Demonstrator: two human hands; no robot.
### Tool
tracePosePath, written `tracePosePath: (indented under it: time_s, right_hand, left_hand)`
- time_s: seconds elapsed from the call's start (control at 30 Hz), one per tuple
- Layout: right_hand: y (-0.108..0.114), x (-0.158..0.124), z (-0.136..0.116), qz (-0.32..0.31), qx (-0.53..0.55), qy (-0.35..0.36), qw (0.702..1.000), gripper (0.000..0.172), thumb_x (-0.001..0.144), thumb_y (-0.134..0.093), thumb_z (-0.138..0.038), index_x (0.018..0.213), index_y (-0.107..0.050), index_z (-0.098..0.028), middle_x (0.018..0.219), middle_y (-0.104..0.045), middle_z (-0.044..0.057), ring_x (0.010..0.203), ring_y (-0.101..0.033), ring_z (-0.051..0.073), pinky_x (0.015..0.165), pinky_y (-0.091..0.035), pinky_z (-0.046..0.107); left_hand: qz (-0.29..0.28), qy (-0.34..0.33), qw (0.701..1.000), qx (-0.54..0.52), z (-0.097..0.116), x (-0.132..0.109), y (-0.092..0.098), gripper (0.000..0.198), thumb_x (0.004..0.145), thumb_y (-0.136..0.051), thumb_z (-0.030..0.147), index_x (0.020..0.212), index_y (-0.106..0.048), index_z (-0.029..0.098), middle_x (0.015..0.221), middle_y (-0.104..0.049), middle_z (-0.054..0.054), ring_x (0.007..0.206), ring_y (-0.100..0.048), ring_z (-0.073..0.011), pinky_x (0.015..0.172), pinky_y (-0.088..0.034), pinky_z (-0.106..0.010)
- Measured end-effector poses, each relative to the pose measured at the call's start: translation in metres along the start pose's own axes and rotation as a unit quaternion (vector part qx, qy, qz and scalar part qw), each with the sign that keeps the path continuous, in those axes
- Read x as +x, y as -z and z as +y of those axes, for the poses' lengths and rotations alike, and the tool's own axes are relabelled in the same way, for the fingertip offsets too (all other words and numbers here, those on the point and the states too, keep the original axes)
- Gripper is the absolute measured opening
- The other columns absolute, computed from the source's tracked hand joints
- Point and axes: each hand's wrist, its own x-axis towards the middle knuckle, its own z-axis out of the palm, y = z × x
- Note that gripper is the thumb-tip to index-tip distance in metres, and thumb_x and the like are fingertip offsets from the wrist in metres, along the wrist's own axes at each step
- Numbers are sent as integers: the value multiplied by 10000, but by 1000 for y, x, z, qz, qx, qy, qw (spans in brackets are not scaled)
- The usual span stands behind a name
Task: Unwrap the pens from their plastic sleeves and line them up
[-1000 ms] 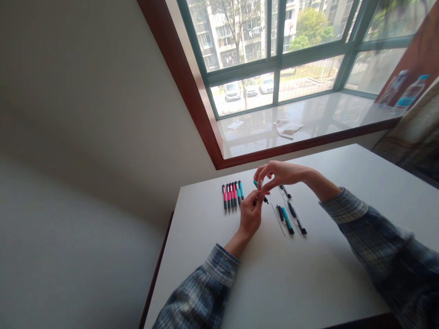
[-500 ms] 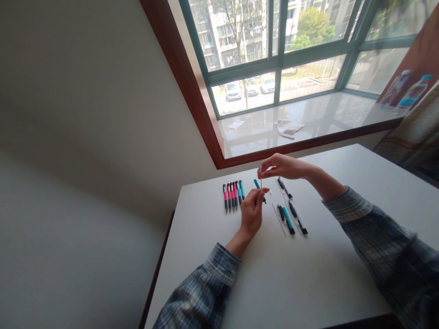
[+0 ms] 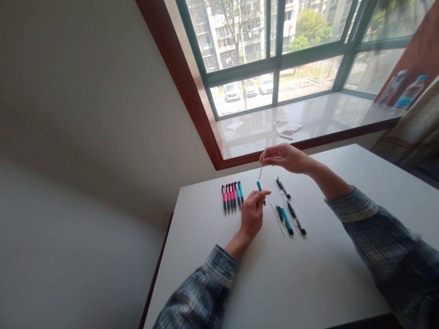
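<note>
My left hand (image 3: 252, 212) is closed around a teal-and-black pen (image 3: 259, 186), whose teal end sticks up past my fingers. My right hand (image 3: 283, 157) is raised above it, pinching a thin pen refill (image 3: 262, 163) between thumb and fingers. The refill's lower tip hangs a little above the pen, apart from it. To the left of my left hand lies a tight row of several assembled pink and teal pens (image 3: 232, 196). Parts of taken-apart pens (image 3: 286, 220) lie in loose groups to the right, beneath my right hand.
The pens lie on a white table (image 3: 308, 274) with a dark edge at the left. Behind it runs a wood-framed window with a glossy white sill (image 3: 302, 119), holding a cloth (image 3: 287, 129) and plastic bottles (image 3: 409, 91) at the far right.
My right hand has risen and moved away from my left, drawing the thin refill up and clear of the pen. My left hand has stayed nearly still.
</note>
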Motion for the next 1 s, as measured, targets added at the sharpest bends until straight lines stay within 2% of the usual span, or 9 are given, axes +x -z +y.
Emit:
tracePosePath:
  time_s: [0.4,0.57,0.63,1.0]
  right_hand:
    - [-10,3,2,-46,-70,-20,996,340,840,-732,-514,873,-775,-178,991,-788,86,926,-723,231,870,-541,400]
    - [-13,1,-2,-113,-102,-32,988,380,819,-748,-550,871,-791,-177,976,-793,93,902,-725,243,799,-541,382]
    - [-15,1,-2,-121,-111,-32,986,389,820,-746,-559,856,-792,-175,944,-792,91,887,-720,241,793,-535,377]
    - [-14,-1,-1,-143,-78,-35,986,423,777,-792,-558,969,-805,-181,1026,-786,86,930,-720,240,825,-555,379]
  left_hand:
    - [-6,-12,1000,16,9,1,2,324,1071,-452,293,1151,-763,248,1005,-712,-46,821,-617,-159,776,-474,-284]
    - [1,-16,1000,16,12,1,2,323,1072,-442,289,1116,-759,239,1029,-715,-50,847,-624,-165,804,-480,-287]
    - [6,-18,1000,11,13,2,3,325,1072,-435,285,1093,-755,234,1036,-716,-52,874,-632,-170,825,-484,-290]
    - [20,-27,999,0,13,1,3,303,1073,-441,277,1089,-742,238,1016,-712,-43,858,-622,-164,803,-477,-293]
